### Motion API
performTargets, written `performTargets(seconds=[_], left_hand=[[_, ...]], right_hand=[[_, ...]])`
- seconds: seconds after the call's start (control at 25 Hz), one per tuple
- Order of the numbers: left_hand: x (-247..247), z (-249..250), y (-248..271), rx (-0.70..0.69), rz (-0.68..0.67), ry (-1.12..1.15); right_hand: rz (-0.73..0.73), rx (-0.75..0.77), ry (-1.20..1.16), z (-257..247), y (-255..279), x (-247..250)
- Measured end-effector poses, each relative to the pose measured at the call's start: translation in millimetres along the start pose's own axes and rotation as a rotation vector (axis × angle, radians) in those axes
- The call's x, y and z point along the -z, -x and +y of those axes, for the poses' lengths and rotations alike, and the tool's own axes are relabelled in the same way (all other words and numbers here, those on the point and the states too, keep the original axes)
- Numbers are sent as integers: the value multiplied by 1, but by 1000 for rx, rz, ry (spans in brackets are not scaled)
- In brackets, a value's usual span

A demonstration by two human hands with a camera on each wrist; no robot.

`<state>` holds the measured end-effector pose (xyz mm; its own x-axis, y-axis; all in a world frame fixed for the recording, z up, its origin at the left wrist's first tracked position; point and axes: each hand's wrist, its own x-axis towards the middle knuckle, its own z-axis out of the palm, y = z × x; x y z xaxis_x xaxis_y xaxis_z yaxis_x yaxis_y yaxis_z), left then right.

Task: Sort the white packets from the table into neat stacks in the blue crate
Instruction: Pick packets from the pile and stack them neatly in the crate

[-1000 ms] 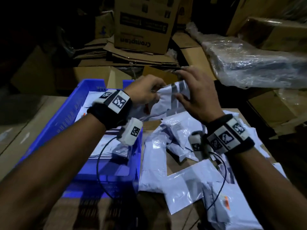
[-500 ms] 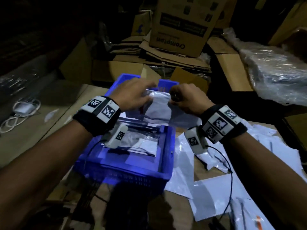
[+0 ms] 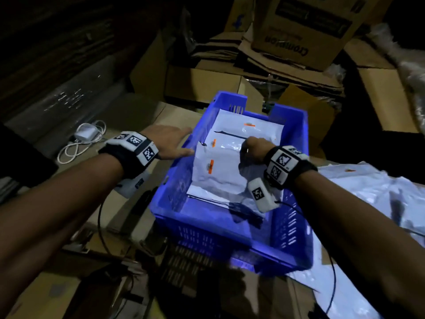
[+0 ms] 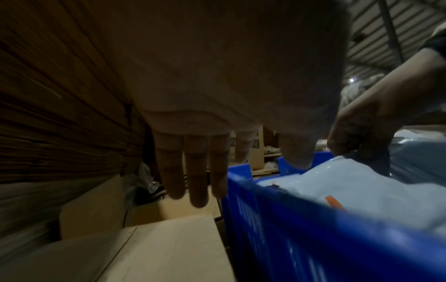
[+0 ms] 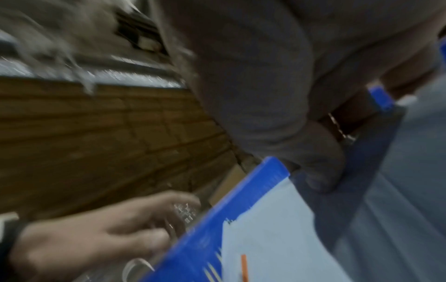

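Note:
The blue crate [image 3: 232,238] stands in the middle of the head view with white packets stacked flat inside. My right hand [image 3: 249,146] is inside the crate, fingers curled, pinching the right edge of the top white packet [image 3: 218,173], which lies on the stack. The left wrist view shows that right hand [image 4: 362,133] gripping the packet [image 4: 350,183]. My left hand [image 3: 186,141] hovers just outside the crate's left rim with straight fingers [image 4: 195,181], holding nothing. More loose white packets [image 3: 368,194] lie on the table to the right.
Cardboard boxes [image 3: 305,26] and flattened cardboard pile up behind the crate. A white charger with its cable [image 3: 86,135] lies at the left on a cardboard surface. A plastic-wrapped bundle [image 3: 414,65] sits at the far right. Wrist-camera cables hang below both arms.
Both hands carried a white packet from the table over the crate. The left hand has let go and moved out past the left rim; the right hand has lowered the packet onto the stack.

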<state>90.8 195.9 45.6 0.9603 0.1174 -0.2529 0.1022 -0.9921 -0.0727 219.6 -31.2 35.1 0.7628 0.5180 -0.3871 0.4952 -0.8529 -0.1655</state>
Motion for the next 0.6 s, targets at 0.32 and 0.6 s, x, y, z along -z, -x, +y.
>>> performTargets(seconds=[0.32,0.6], left_hand=[[-44,-11,-34,-127,129,77],[-53,-7,-34,-102,266,88]], right_hand=[[-120,-49,11,-2,-24,-57],[138,128,378,-10,-16,-76]])
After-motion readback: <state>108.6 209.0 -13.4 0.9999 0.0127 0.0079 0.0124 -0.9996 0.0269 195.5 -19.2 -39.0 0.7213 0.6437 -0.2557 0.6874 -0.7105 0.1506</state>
